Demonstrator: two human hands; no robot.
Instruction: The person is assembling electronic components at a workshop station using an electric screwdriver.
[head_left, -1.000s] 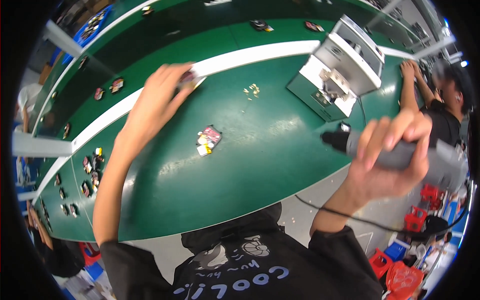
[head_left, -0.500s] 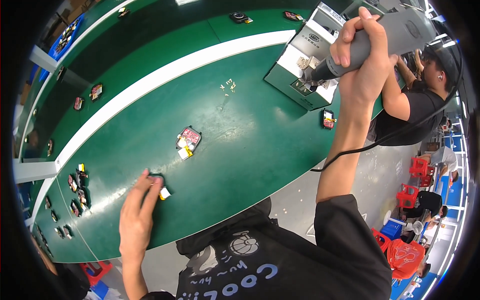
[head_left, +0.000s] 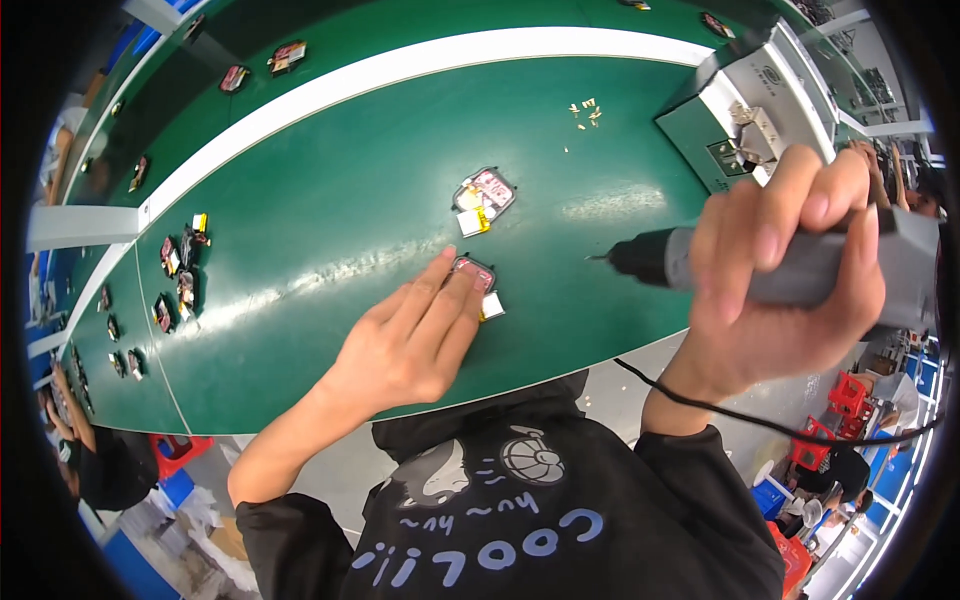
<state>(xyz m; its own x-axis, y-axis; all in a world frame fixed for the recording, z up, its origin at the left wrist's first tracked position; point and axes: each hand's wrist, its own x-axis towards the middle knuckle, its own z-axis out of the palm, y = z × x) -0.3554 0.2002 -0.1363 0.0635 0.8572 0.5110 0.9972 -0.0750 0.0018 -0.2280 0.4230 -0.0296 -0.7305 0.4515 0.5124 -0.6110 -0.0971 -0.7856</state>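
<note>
Small pink device [head_left: 474, 272] under left hand [head_left: 410, 340] fingertips, fingers flat, right hand [head_left: 775, 290] gripping electric screwdriver [head_left: 790, 265] beside it.

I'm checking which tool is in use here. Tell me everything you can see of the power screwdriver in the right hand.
The power screwdriver has a grey, plastic-looking barrel with a black nose and a thin metal bit pointing left. It lies roughly level above the green bench, touching nothing on it. The right hand wraps its body, fingers over the top. A black cord hangs below the wrist; where it joins is hidden.
</note>
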